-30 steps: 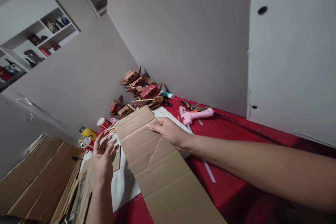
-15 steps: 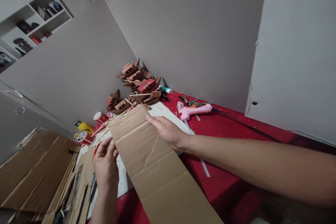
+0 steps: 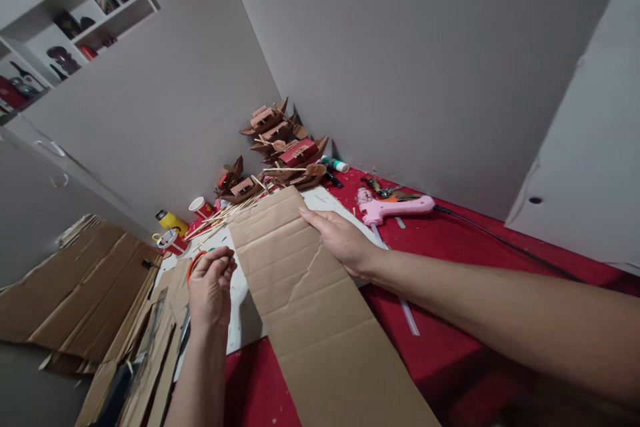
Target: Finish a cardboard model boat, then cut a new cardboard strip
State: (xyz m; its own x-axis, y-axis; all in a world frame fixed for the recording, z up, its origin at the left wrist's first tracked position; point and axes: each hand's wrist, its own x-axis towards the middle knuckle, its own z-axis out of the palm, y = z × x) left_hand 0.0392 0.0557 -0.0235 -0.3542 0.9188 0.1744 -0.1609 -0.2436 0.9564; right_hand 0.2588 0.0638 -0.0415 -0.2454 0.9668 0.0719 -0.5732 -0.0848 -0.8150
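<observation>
A long strip of brown cardboard (image 3: 320,320) slants across the middle, creased across its width, its far end over a white board (image 3: 245,320). My right hand (image 3: 350,243) grips its right edge near the far end, thumb on top and fingers underneath. To the left of the strip, my left hand (image 3: 213,287) is raised with the fingers curled into a pinch, a small gap from the cardboard edge. Whatever lies between those fingertips is too small to make out. Just behind this hand shows an orange ring (image 3: 193,267), partly hidden.
Several brown model boats (image 3: 295,153) stand in the back corner, with thin sticks (image 3: 220,220) before them. A pink glue gun (image 3: 397,208) with a black cord lies right on the red table (image 3: 475,253). Cups (image 3: 173,241), a yellow bottle (image 3: 171,221) and cardboard sheets (image 3: 85,287) are left.
My left hand has come away from the cardboard's left edge, its fingers now more curled. The right hand keeps its grip. The whole view has shifted a little.
</observation>
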